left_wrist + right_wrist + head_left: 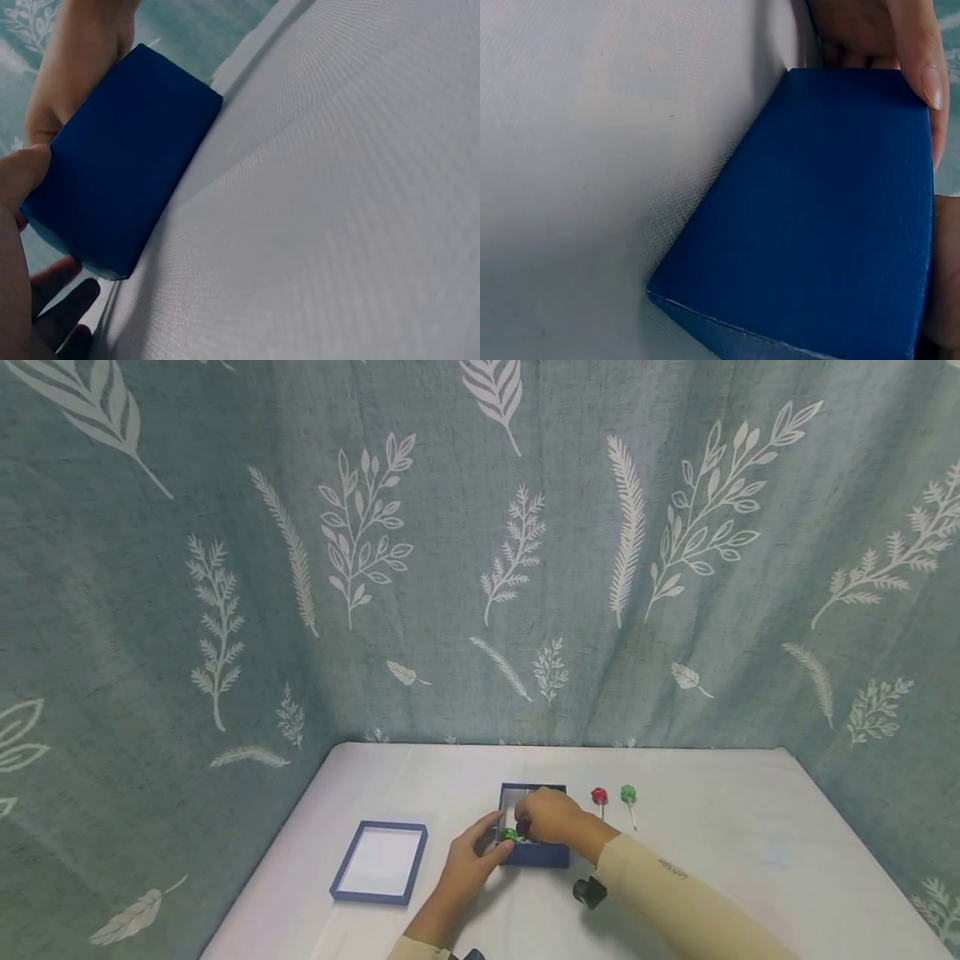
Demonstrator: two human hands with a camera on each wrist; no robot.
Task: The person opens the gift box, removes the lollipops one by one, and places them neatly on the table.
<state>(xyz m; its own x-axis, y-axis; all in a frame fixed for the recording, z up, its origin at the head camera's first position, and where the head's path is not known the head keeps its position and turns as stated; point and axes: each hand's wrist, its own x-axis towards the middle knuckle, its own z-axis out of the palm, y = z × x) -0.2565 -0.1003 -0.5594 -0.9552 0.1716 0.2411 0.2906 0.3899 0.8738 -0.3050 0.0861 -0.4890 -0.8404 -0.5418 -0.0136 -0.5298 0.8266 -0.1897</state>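
A dark blue open box (536,856) stands on the white-covered table, its front wall toward me. My left hand (467,862) steadies it at the front left corner, thumb on the front rim and fingers along the left side. From the right, my right hand (553,814) reaches over into the box, fingers curled downward. A dark lollipop (522,827) shows at its fingertips, apparently pinched, though the hand covers most of it. Beside that, a green lollipop (509,834) lies inside the box. In both wrist views the blue box's outer wall (124,157) hides the contents.
To the left lies a blue-rimmed lid (378,862), white inside facing up. Right of the box, a red lollipop (599,796) and another green lollipop (628,794) lie on the table. A patterned teal curtain (450,568) hangs behind and at the sides.
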